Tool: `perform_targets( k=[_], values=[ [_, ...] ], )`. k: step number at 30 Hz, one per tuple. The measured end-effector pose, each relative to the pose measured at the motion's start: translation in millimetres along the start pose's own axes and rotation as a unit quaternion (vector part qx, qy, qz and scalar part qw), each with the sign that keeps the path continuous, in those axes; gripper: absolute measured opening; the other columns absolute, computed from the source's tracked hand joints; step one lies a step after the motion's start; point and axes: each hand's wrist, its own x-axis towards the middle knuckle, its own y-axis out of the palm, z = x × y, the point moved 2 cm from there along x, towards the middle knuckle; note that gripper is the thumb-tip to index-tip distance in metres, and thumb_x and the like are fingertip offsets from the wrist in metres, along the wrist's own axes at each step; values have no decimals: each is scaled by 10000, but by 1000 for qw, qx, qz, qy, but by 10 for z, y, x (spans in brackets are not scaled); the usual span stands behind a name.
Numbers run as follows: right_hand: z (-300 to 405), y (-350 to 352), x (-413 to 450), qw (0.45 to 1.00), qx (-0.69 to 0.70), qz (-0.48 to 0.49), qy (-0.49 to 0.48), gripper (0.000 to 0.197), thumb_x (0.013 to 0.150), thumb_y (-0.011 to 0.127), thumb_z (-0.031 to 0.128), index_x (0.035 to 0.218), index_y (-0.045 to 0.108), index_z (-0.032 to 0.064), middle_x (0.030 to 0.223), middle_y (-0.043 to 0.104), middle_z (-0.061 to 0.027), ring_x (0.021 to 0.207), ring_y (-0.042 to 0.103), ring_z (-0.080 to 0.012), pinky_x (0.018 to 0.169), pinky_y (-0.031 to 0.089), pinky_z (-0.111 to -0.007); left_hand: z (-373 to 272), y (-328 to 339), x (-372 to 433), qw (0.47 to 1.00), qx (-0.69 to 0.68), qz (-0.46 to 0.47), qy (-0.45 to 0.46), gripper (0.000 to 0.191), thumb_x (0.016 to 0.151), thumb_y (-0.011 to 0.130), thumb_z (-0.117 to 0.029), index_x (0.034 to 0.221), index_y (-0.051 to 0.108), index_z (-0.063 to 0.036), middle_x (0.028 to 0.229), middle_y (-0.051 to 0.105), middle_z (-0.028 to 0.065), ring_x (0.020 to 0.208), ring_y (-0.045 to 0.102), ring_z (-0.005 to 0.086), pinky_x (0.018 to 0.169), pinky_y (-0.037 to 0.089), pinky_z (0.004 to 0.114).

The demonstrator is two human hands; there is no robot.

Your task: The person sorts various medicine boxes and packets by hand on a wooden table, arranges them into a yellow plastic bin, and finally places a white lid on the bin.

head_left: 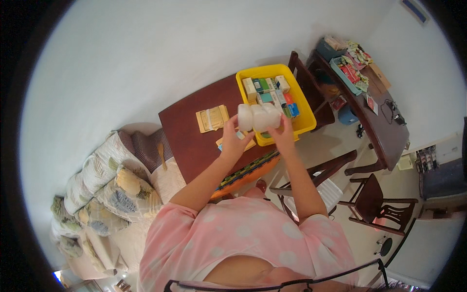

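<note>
Between both hands, above the near edge of a yellow plastic tub (305,104), is a row of whitish translucent plastic containers (259,117). My left hand (235,137) grips the row's left end, and my right hand (282,134) grips its right end. Several small medicine-like boxes (268,85) lie in the tub. Left of my left hand, a banded stack of brown paper packets (212,118) rests on the dark red wooden table (193,146). Another brown packet with light blue on it (249,146) lies partly hidden behind my left hand.
A sofa with patterned cushions (126,193) stands at the left. Behind the tub is a wooden chair (313,91). A second table (392,137) at the right holds baskets, a cardboard box and a cable. More wooden chairs (368,197) stand at lower right. Foam mats (251,171) lean at the near table edge.
</note>
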Motion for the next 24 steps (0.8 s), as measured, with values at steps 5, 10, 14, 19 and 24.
perform_targets(
  k=[5,10,14,19,24],
  values=[
    [39,-804,309,994,-102,8,50,587,754,703,120,1256,422,-3,1176,468,-121,1049,512,-224,832,482,-308,-29,709,198,995,-37,89,-30,635,724,744,-174,1216,386,9,1162,466,162,1057,503,260,897,418,349],
    [-94,-1258,519,974,-211,27,81,597,722,717,173,1238,463,13,1105,534,-134,1026,536,-258,861,450,-344,110,1237,338,971,-113,182,-104,598,764,718,-218,1187,389,47,1103,551,167,1035,546,243,901,432,343],
    [-180,-1327,636,959,-252,69,111,591,706,711,162,1224,468,13,1087,574,-166,997,566,-282,859,443,-352,239,1460,400,956,-81,199,-201,569,790,692,-228,1175,390,62,1063,581,169,991,576,240,848,464,328],
    [-261,-1333,813,944,-298,111,87,603,716,688,134,1244,425,11,1088,576,-220,997,569,-333,849,449,-373,399,1630,462,946,-73,197,-246,562,814,659,-261,1179,387,68,1116,563,206,1029,568,287,858,458,345],
    [-408,-1293,962,882,-388,205,169,515,720,691,186,1137,445,10,1073,572,-231,1019,549,-365,845,450,-426,607,1760,503,925,97,260,-260,595,826,606,-351,1209,385,47,1139,545,257,1051,544,380,891,428,397]
  ],
)
